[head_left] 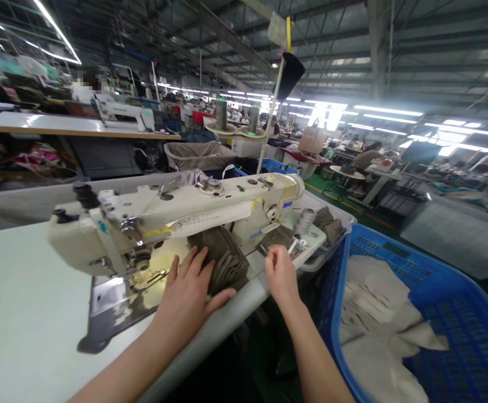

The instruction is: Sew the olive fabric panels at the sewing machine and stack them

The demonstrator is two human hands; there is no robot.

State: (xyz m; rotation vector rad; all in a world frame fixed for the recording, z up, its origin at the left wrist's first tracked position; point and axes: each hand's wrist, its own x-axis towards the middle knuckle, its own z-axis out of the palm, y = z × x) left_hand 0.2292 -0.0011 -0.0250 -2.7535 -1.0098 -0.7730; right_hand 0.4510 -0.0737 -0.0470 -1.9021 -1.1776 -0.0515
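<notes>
Tbl (21, 296): L hand (190, 291) on cloth stack (229, 265); blue bskt (458, 341) holds pale pcs (376, 313).

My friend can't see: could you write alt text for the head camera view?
A person's left hand rests on a stack of dark fabric pieces at a cream sewing machine, while the right hand is curled near a grey thread spool. At right, a blue basket holds pale fabric.

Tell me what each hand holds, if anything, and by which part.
The left hand lies spread on the brown cloth stack, not visibly gripping. The right hand is closed; what it holds, if anything, can't be told.
</notes>
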